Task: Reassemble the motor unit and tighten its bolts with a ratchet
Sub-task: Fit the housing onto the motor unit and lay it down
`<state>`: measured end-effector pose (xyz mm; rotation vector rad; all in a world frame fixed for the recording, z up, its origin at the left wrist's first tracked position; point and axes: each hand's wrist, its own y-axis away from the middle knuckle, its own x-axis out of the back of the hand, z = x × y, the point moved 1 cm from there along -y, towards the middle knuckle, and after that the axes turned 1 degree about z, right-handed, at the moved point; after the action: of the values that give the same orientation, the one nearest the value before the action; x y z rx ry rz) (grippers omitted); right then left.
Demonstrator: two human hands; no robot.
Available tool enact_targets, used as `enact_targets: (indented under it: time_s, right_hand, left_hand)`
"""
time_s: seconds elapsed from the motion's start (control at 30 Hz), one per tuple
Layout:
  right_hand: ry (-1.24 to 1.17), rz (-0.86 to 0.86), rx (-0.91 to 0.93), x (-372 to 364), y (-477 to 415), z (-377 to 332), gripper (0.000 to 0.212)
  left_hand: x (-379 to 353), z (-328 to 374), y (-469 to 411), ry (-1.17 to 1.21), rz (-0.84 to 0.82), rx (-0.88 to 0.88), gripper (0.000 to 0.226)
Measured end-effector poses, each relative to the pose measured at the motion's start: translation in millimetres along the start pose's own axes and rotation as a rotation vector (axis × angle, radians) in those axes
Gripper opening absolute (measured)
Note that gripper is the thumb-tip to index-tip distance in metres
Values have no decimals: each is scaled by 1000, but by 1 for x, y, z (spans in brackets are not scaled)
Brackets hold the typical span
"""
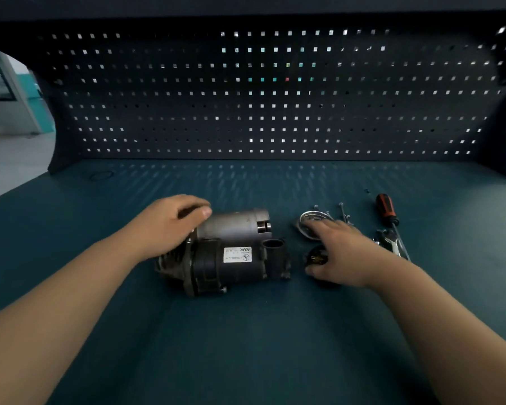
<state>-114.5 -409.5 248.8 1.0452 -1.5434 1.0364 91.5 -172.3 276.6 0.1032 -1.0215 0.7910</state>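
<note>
**Teal workbench: motor unit, loose parts, your two hands**

Item 1. Black and grey metal motor unit, lying on its side near the middle of the teal bench top. The pale grey cylinder is the far half and the black body with a white label is the near half. The open ends face your right.

Item 2. Your left hand, set on the left end of the grey cylinder. Its fingers curl over the top and the thumb lies along the housing, gripping it.

Item 3. Your right hand, palm down just to the right of the motor unit, with its fingers stretched out and loose. It hovers over a small dark round part with brass contacts, with the thumb beside that part. The fingertips reach the shiny silver round end cap; contact cannot be judged.

Item 4. Thin silver bolts, loose on the bench just beyond your right hand, beside the cap.

Item 5. Screwdriver with a black and orange handle, lying further right with its shaft pointing toward you.

Item 6. Silver metal wrench, next to the screwdriver shaft. It is too blurred to tell its type.

Item 7. Dark perforated pegboard, upright along the back of the bench.
</note>
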Motion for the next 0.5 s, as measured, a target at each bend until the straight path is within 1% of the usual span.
enact_targets:
  time_s: [0.07, 0.13, 0.2, 0.27, 0.33, 0.4, 0.5]
  right_hand:
    - [-29, 43, -4, 5, 1, -2, 96]
    - [-31, 100, 110, 5, 1, -19, 96]
    - [-30, 104, 244, -1, 0, -37, 88]
    - [-88, 60, 270, -7, -1, -47, 80]
    - [-221, 71, 196, -12, -3, -49, 76]
    - [-373, 109, 117, -20, -4, -53, 66]
    - [-414, 154, 120, -32, -5, -59, 51]
  left_hand:
    - [2, -7, 25, -71, 1, -73, 62]
    - [1, -16, 49, -162, -51, -113, 85]
    - [-3, -27, 66, -293, -112, -135, 104]
    - [-7, -35, 76, -370, -119, -110, 115]
    - [-13, -41, 82, -262, -74, -16, 122]
    - [-20, -44, 84, -125, -44, 48, 126]
    - [-29, -46, 83, -75, -22, 76, 130]
